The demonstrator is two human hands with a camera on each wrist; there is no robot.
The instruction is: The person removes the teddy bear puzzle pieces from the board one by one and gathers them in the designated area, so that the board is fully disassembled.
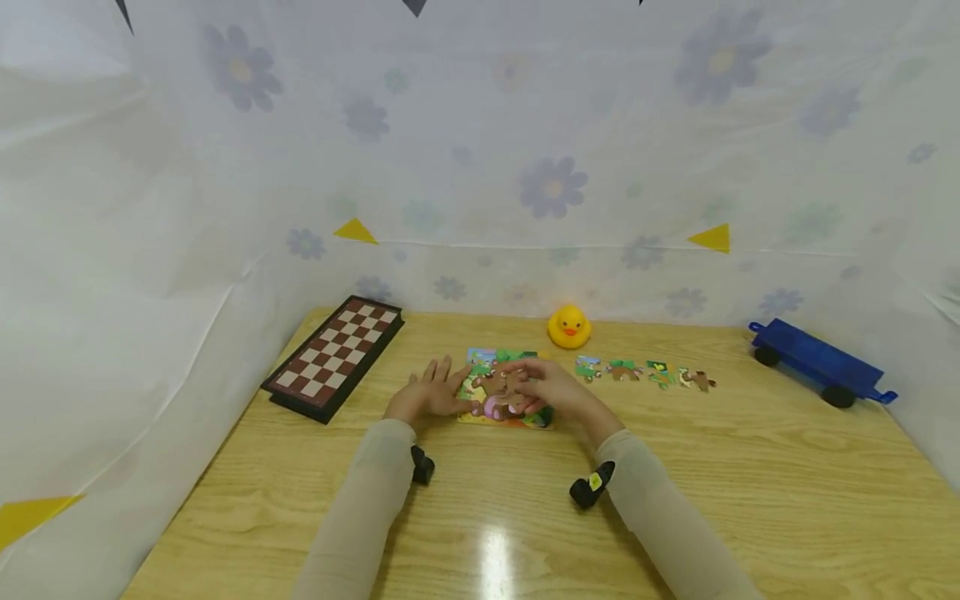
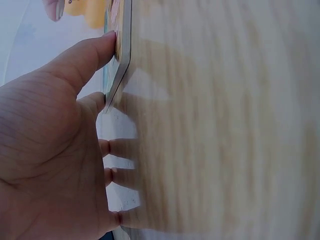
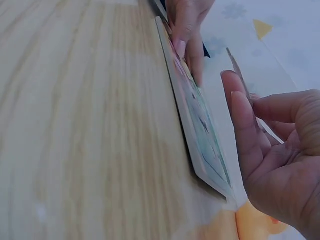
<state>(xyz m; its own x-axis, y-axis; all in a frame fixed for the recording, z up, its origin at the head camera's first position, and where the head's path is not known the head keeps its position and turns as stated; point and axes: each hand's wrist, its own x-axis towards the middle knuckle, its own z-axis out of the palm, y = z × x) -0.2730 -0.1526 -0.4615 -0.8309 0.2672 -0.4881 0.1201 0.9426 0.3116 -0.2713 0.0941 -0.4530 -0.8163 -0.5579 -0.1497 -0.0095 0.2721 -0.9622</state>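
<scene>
A colourful jigsaw puzzle board (image 1: 487, 407) with a brown bear picture lies flat on the table. My left hand (image 1: 431, 393) rests at its left side with fingers spread; in the left wrist view the thumb (image 2: 95, 55) presses on the board's edge and the other fingertips touch down beside it. Over the board's right half, my right hand (image 1: 562, 396) pinches a thin puzzle piece (image 3: 237, 69) between thumb and fingers. The right wrist view has that piece raised above the board (image 3: 186, 112), seen nearly edge-on, its picture side mostly hidden.
Several loose puzzle pieces (image 1: 624, 372) lie in a row right of the board. Behind them sits a yellow rubber duck (image 1: 569, 327). A folded chessboard (image 1: 333, 358) lies at the left, and a blue toy trailer (image 1: 817, 358) with black wheels stands far right.
</scene>
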